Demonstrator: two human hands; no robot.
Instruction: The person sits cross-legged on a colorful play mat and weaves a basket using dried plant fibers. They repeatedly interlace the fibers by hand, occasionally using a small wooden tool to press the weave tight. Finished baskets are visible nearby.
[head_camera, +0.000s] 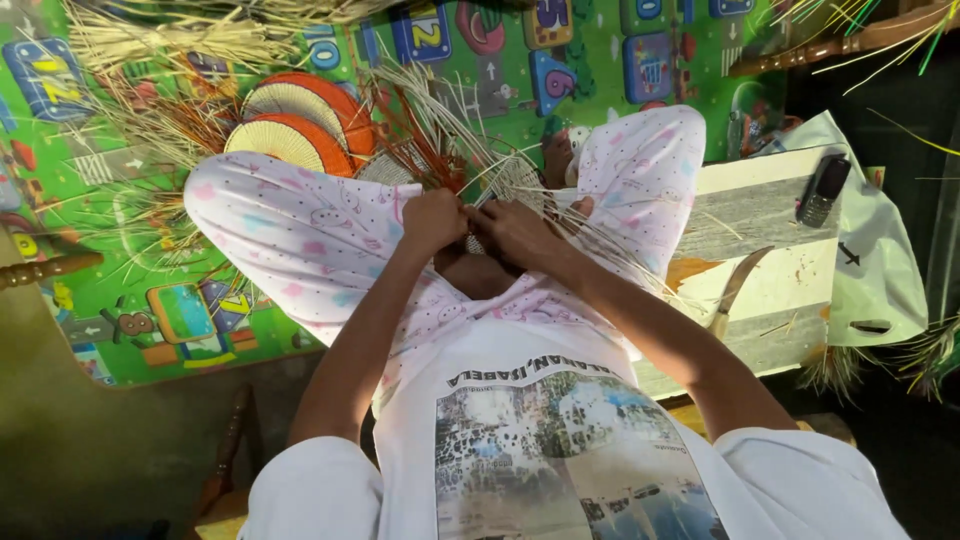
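Woven straw piece (505, 185), round and unfinished, sits on the lap between both hands. Left hand (432, 220) is curled shut on its edge; right hand (515, 232) pinches the loose strands there (pale and orange). 2 finished orange-rimmed fans (300, 125) lie on the green play mat (150, 300); a knife (735, 290) rests on the board (770, 230).

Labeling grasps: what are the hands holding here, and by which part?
Both the left hand and right hand grip a small half-woven straw piece at its near edge, loose strands fanning outward. Exact finger placement cannot be told.
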